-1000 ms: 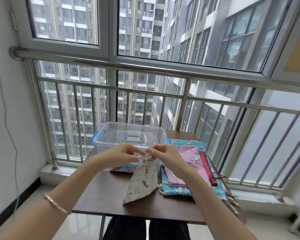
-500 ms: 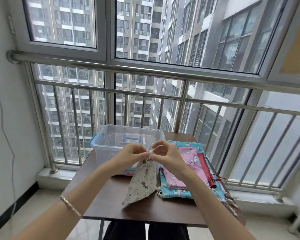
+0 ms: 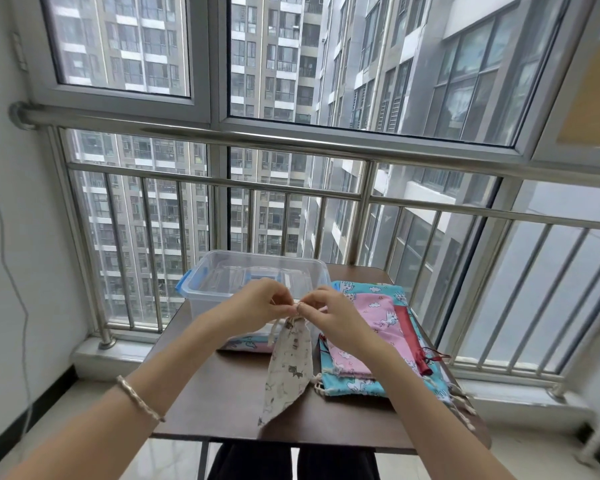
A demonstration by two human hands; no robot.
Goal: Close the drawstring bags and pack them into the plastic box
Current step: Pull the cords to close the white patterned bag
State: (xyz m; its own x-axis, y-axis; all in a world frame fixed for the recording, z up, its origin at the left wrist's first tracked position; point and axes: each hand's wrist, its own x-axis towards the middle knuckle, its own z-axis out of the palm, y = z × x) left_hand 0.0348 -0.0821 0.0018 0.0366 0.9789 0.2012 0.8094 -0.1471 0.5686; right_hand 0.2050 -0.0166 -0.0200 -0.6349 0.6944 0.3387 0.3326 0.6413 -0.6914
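A cream drawstring bag with small cat prints point(image 3: 290, 367) hangs above the brown table point(image 3: 222, 403), its mouth gathered tight at the top. My left hand point(image 3: 257, 304) and my right hand point(image 3: 329, 315) meet over that mouth, both pinching its cords. Just behind my hands stands the clear plastic box point(image 3: 222, 271) with blue latches, open on top. To the right lies a stack of flat bags: a pink unicorn one point(image 3: 374, 311) on a teal one point(image 3: 357, 388), with a red one point(image 3: 409, 336) beside it. Another printed bag point(image 3: 246, 342) peeks out under the box.
A steel railing point(image 3: 291, 140) and window close off the far side of the table. A white wall with a hanging cable point(image 3: 4, 237) stands at the left. Cord tassels point(image 3: 461, 408) trail off the table's right corner.
My hands have risen slightly and come closer together over the bag's mouth while working its cords. The cream bag hangs a little higher; the view has shifted.
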